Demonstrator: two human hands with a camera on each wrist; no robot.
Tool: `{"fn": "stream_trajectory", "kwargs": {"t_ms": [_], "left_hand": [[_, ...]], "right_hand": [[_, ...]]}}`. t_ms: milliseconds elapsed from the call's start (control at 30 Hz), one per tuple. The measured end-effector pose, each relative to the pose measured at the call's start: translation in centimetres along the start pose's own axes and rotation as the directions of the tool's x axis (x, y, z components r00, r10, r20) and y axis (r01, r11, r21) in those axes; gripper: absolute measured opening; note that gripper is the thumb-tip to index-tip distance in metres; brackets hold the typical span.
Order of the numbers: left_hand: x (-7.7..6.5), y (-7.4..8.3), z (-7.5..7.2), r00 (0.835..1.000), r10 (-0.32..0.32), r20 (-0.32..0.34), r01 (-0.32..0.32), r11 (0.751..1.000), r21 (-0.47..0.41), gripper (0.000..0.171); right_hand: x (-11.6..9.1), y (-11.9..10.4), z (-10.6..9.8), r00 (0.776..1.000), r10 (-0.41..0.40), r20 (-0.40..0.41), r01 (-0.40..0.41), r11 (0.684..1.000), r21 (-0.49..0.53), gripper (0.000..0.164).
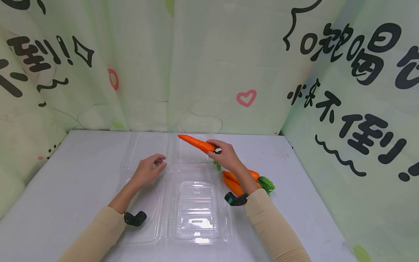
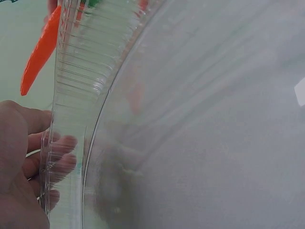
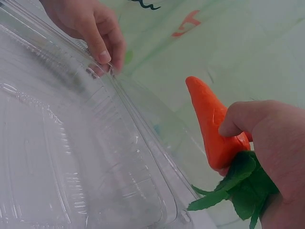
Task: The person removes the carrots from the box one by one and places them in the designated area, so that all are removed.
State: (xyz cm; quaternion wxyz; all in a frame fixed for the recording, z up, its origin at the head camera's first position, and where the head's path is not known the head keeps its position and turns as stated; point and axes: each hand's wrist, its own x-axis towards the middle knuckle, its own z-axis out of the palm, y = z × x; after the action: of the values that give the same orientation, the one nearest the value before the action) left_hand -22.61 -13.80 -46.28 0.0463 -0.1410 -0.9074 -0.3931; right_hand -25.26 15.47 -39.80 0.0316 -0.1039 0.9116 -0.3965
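My right hand [image 1: 226,156] grips an orange carrot [image 1: 195,143] by its thick, leafy end, above the far part of a clear plastic clamshell box [image 1: 226,233]. The carrot's tip points left and away from me. In the right wrist view the thumb presses on the carrot's side, and green leaves [image 3: 243,183] hang below the hand. My left hand [image 1: 148,170] is over the box's left half; in the left wrist view its thumb and fingers [image 2: 35,121] pinch the clear rim. The box lies opened flat, its two halves side by side.
More carrots [image 1: 233,185] with green leaves [image 1: 266,184] lie on the white table [image 1: 82,174] right of the box, partly behind my right forearm. A pale green printed curtain [image 1: 203,65] encloses the table at the back and sides.
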Motion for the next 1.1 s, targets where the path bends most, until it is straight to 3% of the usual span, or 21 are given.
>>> {"fn": "stream_trajectory", "kwargs": {"t_ms": [633, 1100], "left_hand": [[0.1, -0.2, 0.0, 1.0, -0.02, -0.003, 0.02, 1.0, 0.003, 0.029], [0.1, -0.2, 0.0, 1.0, 0.009, -0.011, -0.009, 1.0, -0.006, 0.028]], "right_hand": [[-0.2, 0.6, -0.5, 1.0, -0.002, 0.001, 0.002, 1.0, -0.002, 0.042], [-0.4, 1.2, -0.6, 1.0, -0.003, -0.009, 0.002, 1.0, -0.008, 0.044]]}}
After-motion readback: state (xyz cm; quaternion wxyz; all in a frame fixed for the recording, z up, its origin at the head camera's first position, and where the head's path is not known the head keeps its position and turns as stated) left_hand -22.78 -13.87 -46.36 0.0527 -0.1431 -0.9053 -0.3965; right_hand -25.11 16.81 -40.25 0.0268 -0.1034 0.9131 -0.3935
